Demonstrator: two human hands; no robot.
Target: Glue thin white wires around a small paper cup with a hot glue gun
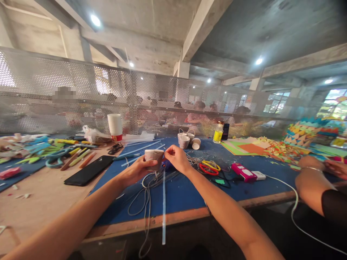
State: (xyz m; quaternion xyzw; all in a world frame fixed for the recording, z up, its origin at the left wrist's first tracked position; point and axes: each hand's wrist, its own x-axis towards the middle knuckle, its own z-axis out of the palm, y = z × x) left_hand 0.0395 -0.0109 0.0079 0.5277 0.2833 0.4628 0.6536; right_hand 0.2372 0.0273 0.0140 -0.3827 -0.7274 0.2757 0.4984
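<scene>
My left hand (137, 168) grips a small paper cup (154, 155) wrapped in greyish cord, thumb across its front and mouth upward. At the cup's right rim, my right hand (175, 157) is closed in a pinch; what lies between its fingertips is too small to make out. Loose grey cord (148, 202) trails below the cup and over the table's front edge. A translucent strip (163, 209) hangs down beside it. Behind my right hand is a group of similar cord-wrapped cups (184, 141), with one cup (196, 143) lying on its side.
On the left lie a black phone (89, 170), blue scissors (55, 158) and a stack of paper cups (115, 125). To the right are a pink device (243, 172), a yellow-labelled bottle (218, 133) and coloured paper (246, 147). A co-worker's arm (311, 184) rests at far right.
</scene>
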